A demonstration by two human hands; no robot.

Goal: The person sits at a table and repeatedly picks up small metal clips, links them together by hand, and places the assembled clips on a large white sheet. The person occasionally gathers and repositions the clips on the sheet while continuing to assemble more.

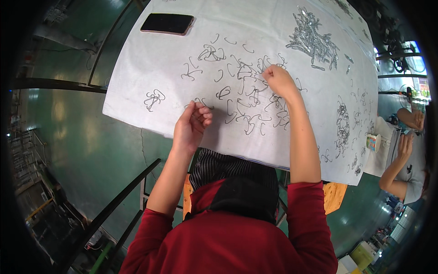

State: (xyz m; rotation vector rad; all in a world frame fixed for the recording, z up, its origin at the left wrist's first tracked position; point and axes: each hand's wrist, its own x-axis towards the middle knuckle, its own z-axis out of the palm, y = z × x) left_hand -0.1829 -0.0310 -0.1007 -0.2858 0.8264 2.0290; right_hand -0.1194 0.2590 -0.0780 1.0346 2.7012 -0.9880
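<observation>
My left hand [193, 124] is raised over the near edge of the white-covered table [130, 98], palm turned inward. Its fingers are curled and the thumb meets the index finger; whatever they hold is too small to make out. A few thin curved wire hooks [207, 106] show right beside its fingertips. Farther right, my right hand [279, 80] is closed in a pinch, fingertips down among many loose dark wire hooks [246, 71]. Its grip hides what is between the fingers. A small separate cluster of hooks [155, 99] lies left of my left hand.
A dark phone [167, 23] lies at the far left. Shiny narrow metal pieces [312, 39] are heaped at the far right. More hooks [342, 128] lie at the right, near a paper cup [373, 142]. Another person's arm [396, 176] is beyond the right edge.
</observation>
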